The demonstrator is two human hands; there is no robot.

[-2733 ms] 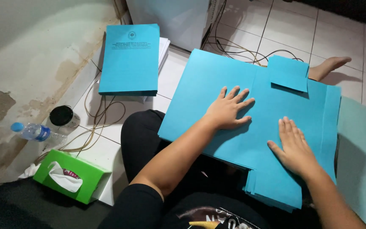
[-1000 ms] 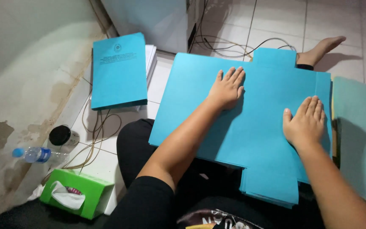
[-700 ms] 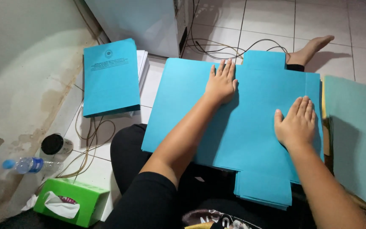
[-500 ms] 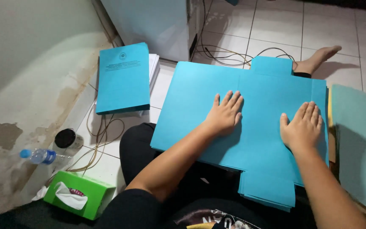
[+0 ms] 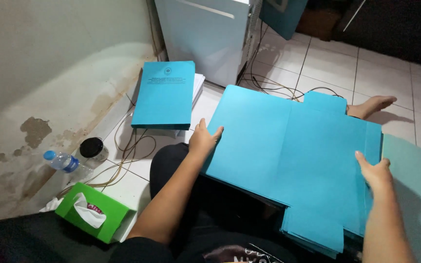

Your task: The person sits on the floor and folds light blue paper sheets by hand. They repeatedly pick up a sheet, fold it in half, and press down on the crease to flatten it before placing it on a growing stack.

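Left hand (image 5: 204, 139) and right hand (image 5: 375, 170) grip opposite edges of the top blue card sheet (image 5: 293, 156) on the lap stack. Judged light, thin, bendable; best supported at both side edges.

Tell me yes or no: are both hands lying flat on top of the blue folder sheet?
No: the left hand grips the left edge of the blue folder sheet and the right hand grips its right edge.

Home floor: white tiles (image 5: 332, 68), stained wall (image 5: 35, 131), tissue box (image 5: 91, 217).
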